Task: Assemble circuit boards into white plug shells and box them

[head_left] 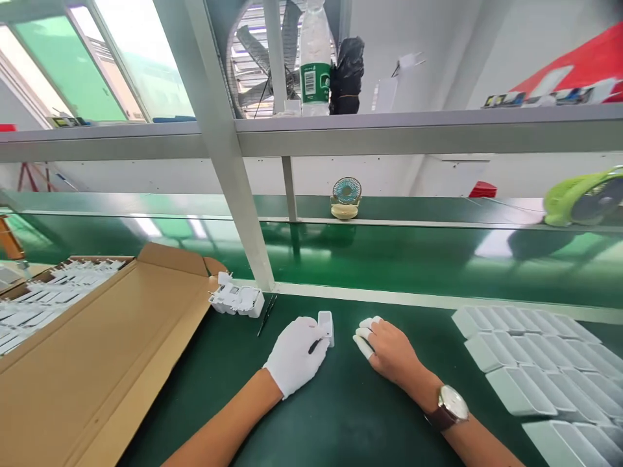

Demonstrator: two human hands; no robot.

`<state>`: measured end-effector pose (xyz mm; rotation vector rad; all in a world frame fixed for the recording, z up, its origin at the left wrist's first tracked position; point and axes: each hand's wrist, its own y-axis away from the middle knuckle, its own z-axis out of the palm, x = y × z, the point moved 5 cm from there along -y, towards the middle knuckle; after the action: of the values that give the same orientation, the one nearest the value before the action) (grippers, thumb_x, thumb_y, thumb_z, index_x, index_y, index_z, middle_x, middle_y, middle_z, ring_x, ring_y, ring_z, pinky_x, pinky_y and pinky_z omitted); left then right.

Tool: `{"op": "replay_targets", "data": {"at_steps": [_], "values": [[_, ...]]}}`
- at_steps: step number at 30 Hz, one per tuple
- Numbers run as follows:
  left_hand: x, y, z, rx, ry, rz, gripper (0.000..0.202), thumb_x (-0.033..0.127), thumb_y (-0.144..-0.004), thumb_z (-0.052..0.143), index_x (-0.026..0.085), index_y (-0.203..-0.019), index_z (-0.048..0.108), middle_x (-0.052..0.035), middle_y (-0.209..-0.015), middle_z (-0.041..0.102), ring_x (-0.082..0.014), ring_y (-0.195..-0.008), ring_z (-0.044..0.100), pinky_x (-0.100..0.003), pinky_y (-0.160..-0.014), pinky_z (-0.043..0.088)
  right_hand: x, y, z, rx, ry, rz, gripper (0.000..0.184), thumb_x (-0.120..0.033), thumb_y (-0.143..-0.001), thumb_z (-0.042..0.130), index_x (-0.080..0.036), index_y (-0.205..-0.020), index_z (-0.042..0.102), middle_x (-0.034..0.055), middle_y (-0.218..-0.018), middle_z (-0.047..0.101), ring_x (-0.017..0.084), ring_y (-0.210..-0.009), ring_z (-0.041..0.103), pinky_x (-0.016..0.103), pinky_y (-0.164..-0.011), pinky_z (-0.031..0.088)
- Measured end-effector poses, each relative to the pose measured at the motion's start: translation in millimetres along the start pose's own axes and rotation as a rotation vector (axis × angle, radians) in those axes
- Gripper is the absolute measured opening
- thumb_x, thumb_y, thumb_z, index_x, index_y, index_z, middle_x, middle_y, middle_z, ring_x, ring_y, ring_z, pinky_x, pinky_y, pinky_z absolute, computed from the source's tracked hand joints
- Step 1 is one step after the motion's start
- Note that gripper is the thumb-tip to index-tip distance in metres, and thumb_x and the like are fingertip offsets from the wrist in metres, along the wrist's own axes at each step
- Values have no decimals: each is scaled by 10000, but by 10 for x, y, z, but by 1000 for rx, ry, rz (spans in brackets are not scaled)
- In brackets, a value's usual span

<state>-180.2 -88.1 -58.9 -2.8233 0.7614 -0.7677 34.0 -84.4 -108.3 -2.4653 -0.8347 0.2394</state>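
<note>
On the green tabletop [341, 415], the gloved left hand [295, 353] grips a small white plug [326, 326] standing upright just ahead of its fingers, while the right hand [387, 350] rests beside it, loosely curled and empty, finger cots on its fingertips.

A small white rectangular plastic block [326, 325] stands upright on the dark green mat.

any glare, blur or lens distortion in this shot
Head view: bright glare streaks on the green belt; windows top left blown out; shelf rail bowed by the wide lens; left hand, white part and right hand fairly sharp, soft shadows only.
</note>
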Motion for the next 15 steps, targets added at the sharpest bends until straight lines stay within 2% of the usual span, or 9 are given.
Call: {"op": "replay_targets", "data": {"at_steps": [3,5,6,9,11,13,15], "values": [[-23,-5,20,-2,54,-59,195,266,-982,519,260,-900,696,-17,-943,649,-192,-927,603,-351,-810,478,-22,86,2,34,-3,-10,207,-188,-1016,513,-163,-1010,719,125,-1011,706,274,-947,639,427,-834,516],[-64,-6,57,-11,106,-116,138,288,-951,571,291,-996,701,-17,-1017,654,-205,-979,613,-369,-853,493,-36,114,-9,45,-9,-2,193,-175,-1011,526,-161,-1000,719,133,-1034,708,289,-1007,651,446,-864,541],[-97,-7,81,-11,137,-156,188,302,-918,620,311,-1092,689,-21,-1097,653,-219,-1034,614,-385,-893,498,-44,114,-16,49,-22,5,188,-168,-1010,528,-157,-1004,716,137,-1051,708,294,-1034,654,457,-883,550],[-226,-13,166,0,227,-301,715,355,-790,763,342,-1448,482,-54,-1421,542,-289,-1259,553,-455,-1046,474,-89,75,-43,60,-72,7,204,-169,-1016,526,-137,-1122,696,151,-1123,708,302,-1130,648,472,-950,569],[-291,-23,230,-6,280,-368,964,386,-737,806,334,-1563,313,-72,-1557,429,-331,-1385,465,-498,-1127,426,-134,38,-47,45,-103,-11,258,-181,-1018,528,-119,-1230,663,161,-1185,699,308,-1197,631,470,-995,571],[-309,-43,289,-44,331,-368,1017,366,-737,801,348,-1590,249,-55,-1618,367,-334,-1470,376,-515,-1191,364,-176,13,-46,29,-122,-34,285,-175,-1013,531,-105,-1264,648,169,-1214,694,319,-1224,623,473,-1003,579],[-293,-65,325,-87,370,-314,974,299,-781,744,362,-1599,218,-26,-1647,337,-302,-1518,313,-504,-1241,298,-197,4,-40,14,-130,-46,288,-165,-1010,529,-93,-1261,648,175,-1222,694,329,-1235,622,482,-1001,586]]}}
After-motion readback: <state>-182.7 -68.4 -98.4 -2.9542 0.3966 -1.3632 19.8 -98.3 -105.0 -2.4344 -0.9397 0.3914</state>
